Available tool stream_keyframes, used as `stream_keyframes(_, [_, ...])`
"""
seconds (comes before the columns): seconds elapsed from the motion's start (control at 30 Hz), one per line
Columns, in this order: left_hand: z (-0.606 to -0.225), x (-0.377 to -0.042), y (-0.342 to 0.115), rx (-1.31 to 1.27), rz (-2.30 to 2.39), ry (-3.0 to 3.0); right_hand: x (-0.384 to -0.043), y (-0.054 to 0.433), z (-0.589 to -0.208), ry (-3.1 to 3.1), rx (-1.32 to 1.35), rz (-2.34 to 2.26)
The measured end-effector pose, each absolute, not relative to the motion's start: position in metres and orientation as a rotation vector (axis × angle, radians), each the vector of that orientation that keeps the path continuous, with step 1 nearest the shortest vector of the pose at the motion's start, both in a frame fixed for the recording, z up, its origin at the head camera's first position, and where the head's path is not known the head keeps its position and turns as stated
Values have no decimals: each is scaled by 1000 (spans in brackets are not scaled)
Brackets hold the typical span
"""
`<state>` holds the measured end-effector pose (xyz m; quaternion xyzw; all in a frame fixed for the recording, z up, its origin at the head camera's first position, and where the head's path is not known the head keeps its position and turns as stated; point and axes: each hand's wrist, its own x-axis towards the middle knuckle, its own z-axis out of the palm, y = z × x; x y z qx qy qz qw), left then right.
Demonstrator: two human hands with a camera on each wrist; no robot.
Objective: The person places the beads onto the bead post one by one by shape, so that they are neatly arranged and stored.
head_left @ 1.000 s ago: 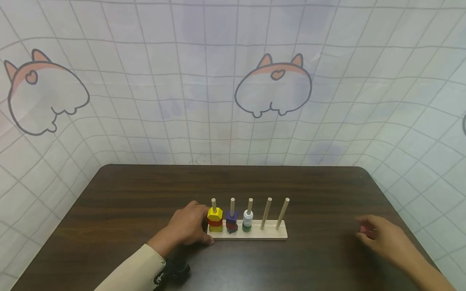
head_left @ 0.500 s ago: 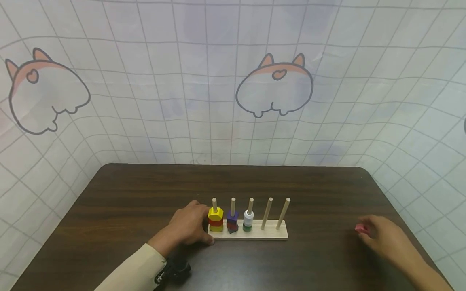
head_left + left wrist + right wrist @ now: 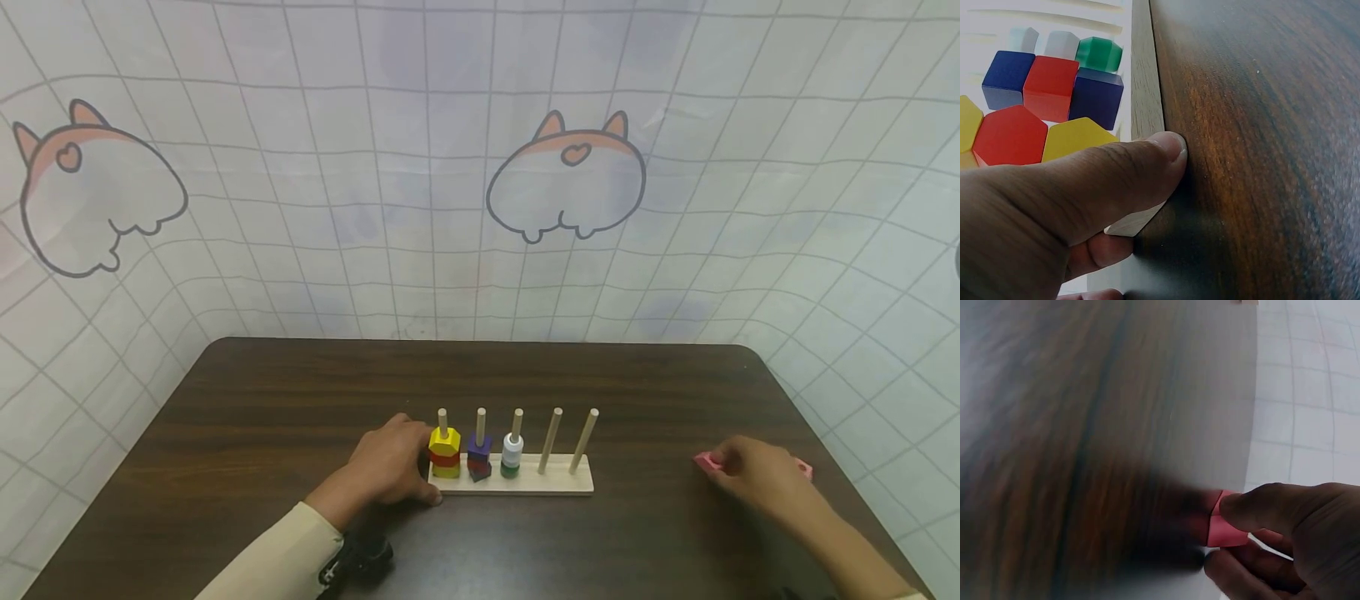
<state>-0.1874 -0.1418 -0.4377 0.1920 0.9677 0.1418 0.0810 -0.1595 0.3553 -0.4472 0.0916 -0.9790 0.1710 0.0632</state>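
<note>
A pale wooden peg board (image 3: 551, 479) with upright pegs stands on the dark table. My left hand (image 3: 393, 462) grips its left end, the thumb over the near edge in the left wrist view and other fingers curled beneath. On the leftmost peg sit yellow and red hexagonal blocks (image 3: 445, 454); the second bears purple and red square blocks (image 3: 479, 454); the third, white and green round beads (image 3: 512, 457). The two right pegs are bare. At the table's right, my right hand (image 3: 768, 475) pinches a pink block (image 3: 1227, 534) between thumb and fingers.
Another pink piece (image 3: 805, 469) shows just behind the right hand, mostly hidden by it. The brown table (image 3: 637, 392) ends at a white gridded curtain (image 3: 420, 275) at the back and sides. A black wrist device (image 3: 360, 558) sits under the left forearm.
My right hand has shifted left and carries the pink block with it. A second pink piece has come into sight behind that hand. The left hand and peg board stay put.
</note>
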Motion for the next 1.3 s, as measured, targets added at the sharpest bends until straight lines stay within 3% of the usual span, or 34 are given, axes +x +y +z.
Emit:
stream_keyframes(0.33, [-437,-187,-141,570,412,2897,-172,317,-437,-2978,436,592])
stream_keyframes(0.73, [-436,-186,-142,569,412,2898,-173,256,-398,-2691,636,759])
stream_keyframes(1.3, [-438,-187,-142,570,403,2910,-173,221,-346,-2424,960,855])
